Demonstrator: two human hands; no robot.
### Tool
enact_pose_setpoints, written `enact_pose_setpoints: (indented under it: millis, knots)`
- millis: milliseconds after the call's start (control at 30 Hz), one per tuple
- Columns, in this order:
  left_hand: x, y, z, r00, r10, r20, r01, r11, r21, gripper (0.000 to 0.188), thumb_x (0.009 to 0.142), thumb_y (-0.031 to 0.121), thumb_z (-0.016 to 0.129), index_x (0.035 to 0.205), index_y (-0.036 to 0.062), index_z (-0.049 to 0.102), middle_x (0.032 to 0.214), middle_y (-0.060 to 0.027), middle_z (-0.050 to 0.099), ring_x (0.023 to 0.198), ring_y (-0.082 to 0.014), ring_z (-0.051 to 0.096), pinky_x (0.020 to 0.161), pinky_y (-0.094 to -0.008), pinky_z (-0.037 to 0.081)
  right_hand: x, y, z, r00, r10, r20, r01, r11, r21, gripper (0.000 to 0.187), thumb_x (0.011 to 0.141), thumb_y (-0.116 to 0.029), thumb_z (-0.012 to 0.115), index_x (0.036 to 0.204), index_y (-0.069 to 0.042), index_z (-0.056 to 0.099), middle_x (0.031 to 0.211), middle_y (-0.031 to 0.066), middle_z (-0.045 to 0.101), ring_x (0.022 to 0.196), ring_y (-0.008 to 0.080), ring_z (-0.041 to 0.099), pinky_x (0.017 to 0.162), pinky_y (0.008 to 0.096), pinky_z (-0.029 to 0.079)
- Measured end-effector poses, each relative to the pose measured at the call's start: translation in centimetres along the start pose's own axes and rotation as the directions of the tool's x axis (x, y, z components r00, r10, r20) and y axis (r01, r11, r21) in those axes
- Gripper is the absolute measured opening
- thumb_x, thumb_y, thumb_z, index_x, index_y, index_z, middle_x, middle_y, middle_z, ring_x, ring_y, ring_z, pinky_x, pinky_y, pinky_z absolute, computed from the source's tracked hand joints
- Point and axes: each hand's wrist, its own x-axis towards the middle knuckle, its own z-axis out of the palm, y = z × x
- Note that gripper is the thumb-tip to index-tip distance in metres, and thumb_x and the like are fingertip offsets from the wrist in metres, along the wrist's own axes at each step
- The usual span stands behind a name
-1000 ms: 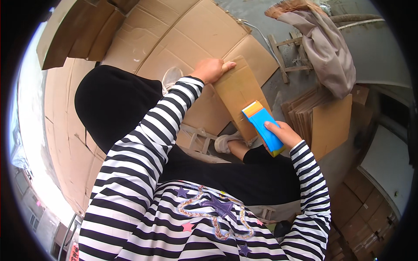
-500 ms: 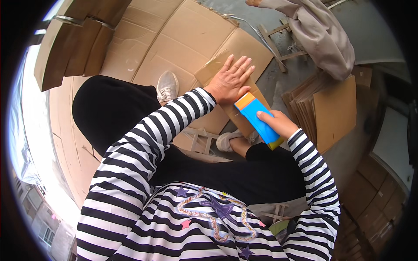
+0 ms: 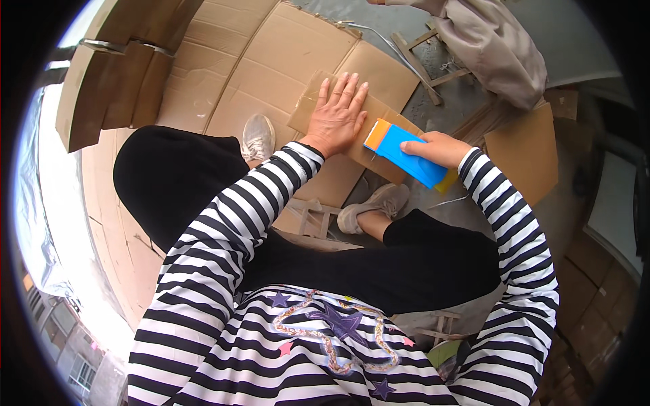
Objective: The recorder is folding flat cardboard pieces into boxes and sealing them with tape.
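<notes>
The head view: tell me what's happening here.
The left hand lies flat, fingers spread, on a cardboard piece. The right hand grips a blue tool with an orange end, which is at the piece beside the left hand; whether they touch is unclear. More cardboard sheets stand to the right.

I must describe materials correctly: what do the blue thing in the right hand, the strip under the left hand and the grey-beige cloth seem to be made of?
Blue thing: perhaps smooth plastic, from its even colour; coated card is possible.
Strip: probably cardboard, matt, from its plain brown, flat face.
Cloth: likely fabric, dull, from its soft folds; fibre unclear.
</notes>
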Motion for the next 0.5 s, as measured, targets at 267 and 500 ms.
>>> enact_pose_setpoints:
  millis: [267,500]
  knots:
    - [0.4,-0.1,-0.3,0.999,0.010,0.031,-0.008,0.998,-0.063,0.065,0.090,0.045,0.045,0.141,0.0077,0.034,0.147,-0.0154,0.029,0.139,-0.0293,0.022,0.112,-0.0479,0.010,0.4,0.1,-0.7,0.999,-0.044,-0.009,0.044,0.997,-0.061,0.068,0.083,-0.057,0.053,0.107,0.007,0.059,0.090,0.0167,0.064,0.077,0.0231,0.063,0.072,0.0312,0.050]
    - [0.6,-0.1,0.0,0.998,0.022,0.058,-0.021,1.000,-0.022,0.067,0.090,0.049,0.042,0.141,0.0064,0.034,0.147,-0.0172,0.028,0.139,-0.0301,0.021,0.112,-0.0501,0.007,-2.4,3.7,-0.6,0.996,-0.056,-0.070,0.049,0.994,-0.096,0.066,0.084,-0.056,0.052,0.100,0.007,0.061,0.092,0.0180,0.064,0.083,0.0236,0.062,0.075,0.0341,0.049]
